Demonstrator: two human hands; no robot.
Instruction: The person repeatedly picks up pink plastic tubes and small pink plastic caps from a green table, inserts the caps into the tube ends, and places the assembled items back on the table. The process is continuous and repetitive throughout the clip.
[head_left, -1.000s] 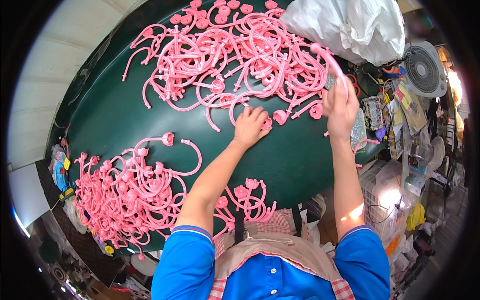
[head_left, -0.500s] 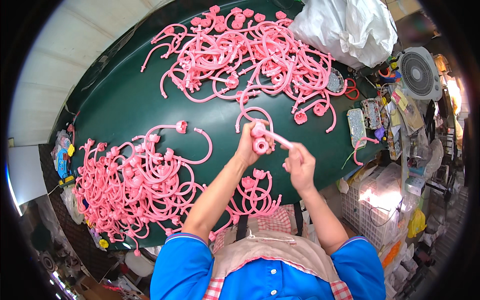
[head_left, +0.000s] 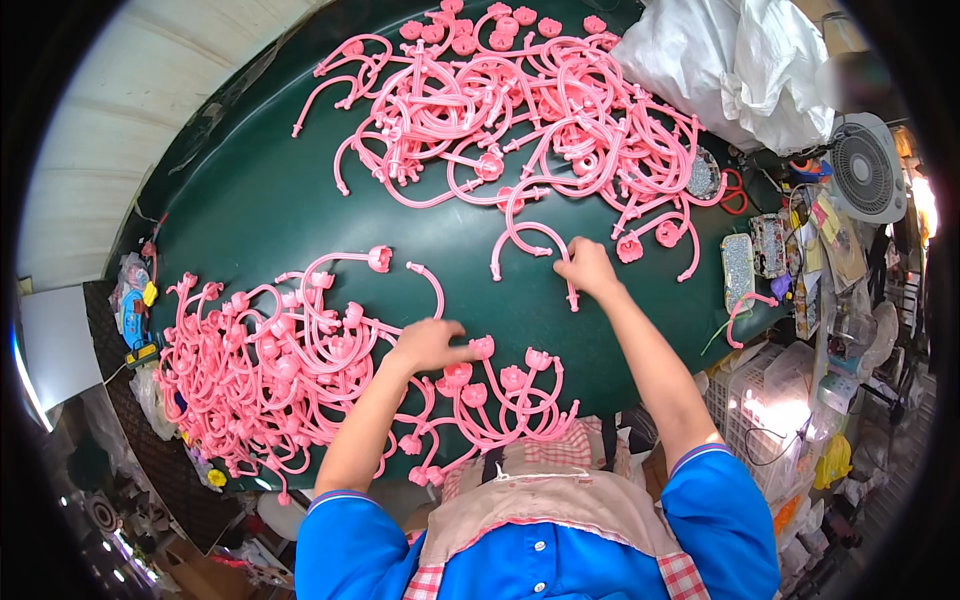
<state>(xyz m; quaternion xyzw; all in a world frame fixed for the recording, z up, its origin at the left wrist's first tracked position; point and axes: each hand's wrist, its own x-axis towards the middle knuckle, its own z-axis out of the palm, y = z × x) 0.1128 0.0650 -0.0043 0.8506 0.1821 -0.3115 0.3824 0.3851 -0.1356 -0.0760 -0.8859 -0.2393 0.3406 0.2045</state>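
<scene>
Over the right part of the nearer pink heap, my left hand is open, fingers stretched to the right. Its thumb tip is beside a pink tulip-shaped cup, which joins a small cluster of curved pink tubes with cups near the table's front edge. Farther right, my right hand is closed at the fingertips on a curved pink tube, which lies at the lower edge of the far heap. Its fingers cover part of that tube.
A tangled pink heap covers the left of the dark green table; another pink pile lies at the far side. A white bag, red-handled scissors and a grey fan stand or lie right. A plastic crate is below.
Both hands held a pink tube with cups together before. My left hand has moved left and let go over the near cluster; my right hand has moved up to another curved tube.
</scene>
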